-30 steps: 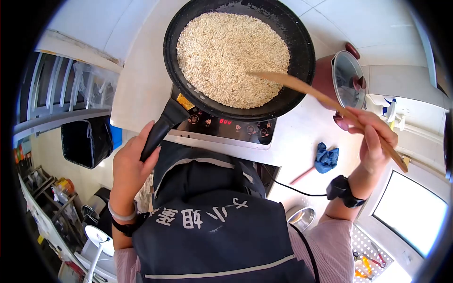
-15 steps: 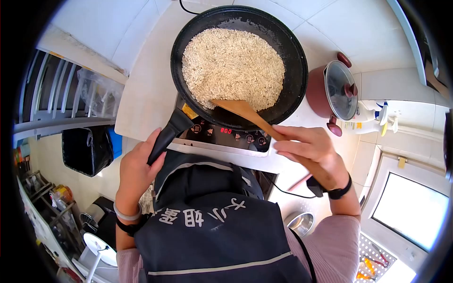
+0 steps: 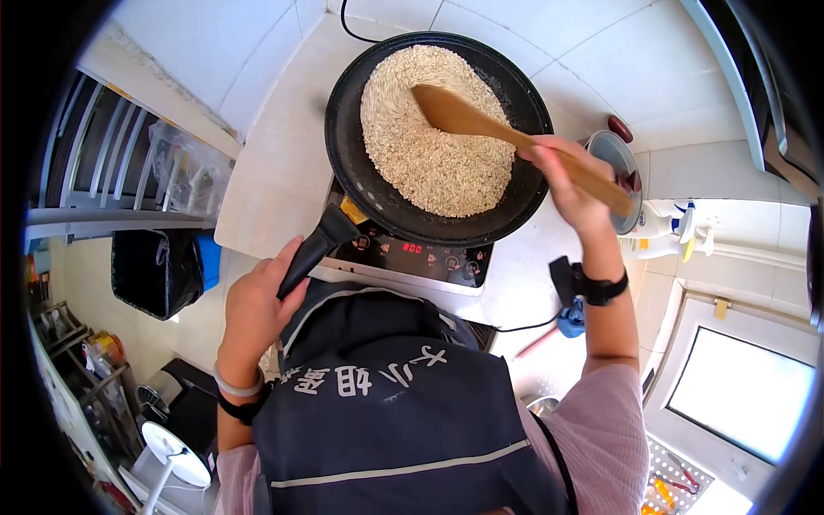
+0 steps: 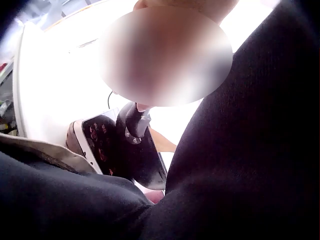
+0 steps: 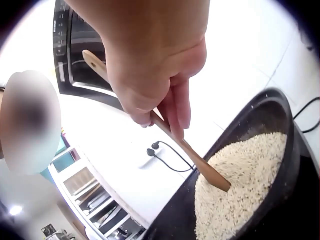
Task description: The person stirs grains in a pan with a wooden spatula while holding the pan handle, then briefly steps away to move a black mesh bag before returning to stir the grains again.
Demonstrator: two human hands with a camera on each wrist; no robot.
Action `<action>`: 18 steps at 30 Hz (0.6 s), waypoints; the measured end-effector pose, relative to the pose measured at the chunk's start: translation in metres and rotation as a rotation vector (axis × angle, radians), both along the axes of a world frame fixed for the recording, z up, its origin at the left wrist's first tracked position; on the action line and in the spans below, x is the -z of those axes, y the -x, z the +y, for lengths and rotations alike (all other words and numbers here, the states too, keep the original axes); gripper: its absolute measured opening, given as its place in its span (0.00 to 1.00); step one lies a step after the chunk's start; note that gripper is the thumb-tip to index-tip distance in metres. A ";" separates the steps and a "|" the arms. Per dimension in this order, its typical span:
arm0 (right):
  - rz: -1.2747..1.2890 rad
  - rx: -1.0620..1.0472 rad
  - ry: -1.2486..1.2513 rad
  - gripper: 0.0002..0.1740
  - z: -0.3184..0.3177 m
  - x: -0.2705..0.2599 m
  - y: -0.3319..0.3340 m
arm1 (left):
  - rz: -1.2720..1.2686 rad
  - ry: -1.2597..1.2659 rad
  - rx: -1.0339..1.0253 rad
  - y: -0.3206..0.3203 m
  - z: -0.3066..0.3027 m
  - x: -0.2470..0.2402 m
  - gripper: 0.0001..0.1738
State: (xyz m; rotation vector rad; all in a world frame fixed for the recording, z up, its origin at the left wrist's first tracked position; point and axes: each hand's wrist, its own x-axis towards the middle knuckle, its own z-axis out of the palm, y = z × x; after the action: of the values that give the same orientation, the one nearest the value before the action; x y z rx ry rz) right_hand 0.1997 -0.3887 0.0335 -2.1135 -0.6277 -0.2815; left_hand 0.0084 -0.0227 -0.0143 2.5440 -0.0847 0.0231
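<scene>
A black frying pan (image 3: 345, 146) full of small pale grains (image 3: 455, 176) sits over an induction cooktop (image 3: 386, 256) with red lit digits. My left hand (image 3: 257, 305) grips the pan's black handle (image 3: 316, 249) at the near left. My right hand (image 3: 575, 193) holds a wooden spatula (image 3: 463, 118) by its shaft, over the pan's right rim. The blade lies among the grains in the upper middle. In the right wrist view the spatula (image 5: 212, 176) slants down, its tip against the grains (image 5: 240, 192). A blur covers much of the left wrist view.
A dark red pot with a glass lid (image 3: 611, 154) stands right of the pan, partly behind my right hand. Spray bottles (image 3: 678, 225) are farther right. A blue cloth (image 3: 571, 319) lies low on the right. The tiled wall (image 3: 592, 51) rises behind; a black-lined bin (image 3: 142, 275) stands left.
The spatula swept from the right to the pan's near side, then up into the upper middle, pushing grains. My right hand went with it. My left hand stayed on the handle.
</scene>
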 end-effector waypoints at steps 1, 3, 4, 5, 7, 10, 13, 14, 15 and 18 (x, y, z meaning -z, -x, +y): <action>0.001 -0.001 0.004 0.08 -0.010 -0.012 0.007 | 0.007 -0.009 0.005 0.000 0.001 0.000 0.33; 0.112 -0.021 0.104 0.10 -0.028 -0.050 0.024 | 0.018 -0.009 0.010 -0.001 0.002 0.002 0.33; 0.016 -0.154 0.094 0.08 -0.035 -0.061 0.031 | 0.015 -0.007 0.006 -0.001 0.001 0.001 0.33; 0.010 -0.259 0.042 0.08 -0.037 -0.070 0.042 | 0.012 -0.006 0.005 -0.001 0.001 0.001 0.33; 0.133 -0.370 0.176 0.08 -0.045 -0.086 0.065 | 0.004 0.003 0.002 -0.001 0.000 0.002 0.33; 0.165 -0.424 0.473 0.10 -0.027 -0.098 0.095 | -0.003 0.012 -0.005 -0.002 -0.001 0.000 0.33; -0.048 -0.484 0.655 0.15 -0.026 -0.082 0.092 | 0.003 0.016 -0.007 -0.001 -0.001 0.001 0.33; -0.051 -0.481 0.653 0.15 -0.025 -0.075 0.087 | 0.005 0.018 -0.008 -0.001 0.000 0.002 0.32; -0.136 -0.479 0.652 0.17 -0.024 -0.068 0.080 | 0.003 0.016 -0.006 0.000 0.000 0.002 0.32; -0.283 -0.456 0.587 0.16 -0.022 -0.040 0.051 | -0.017 0.022 0.000 0.001 -0.002 0.005 0.32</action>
State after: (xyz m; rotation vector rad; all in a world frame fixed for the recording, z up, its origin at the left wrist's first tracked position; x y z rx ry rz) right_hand 0.1488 -0.4106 0.0736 -2.4075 -1.4778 -0.1466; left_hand 0.0072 -0.0244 -0.0191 2.5222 -0.0901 0.0454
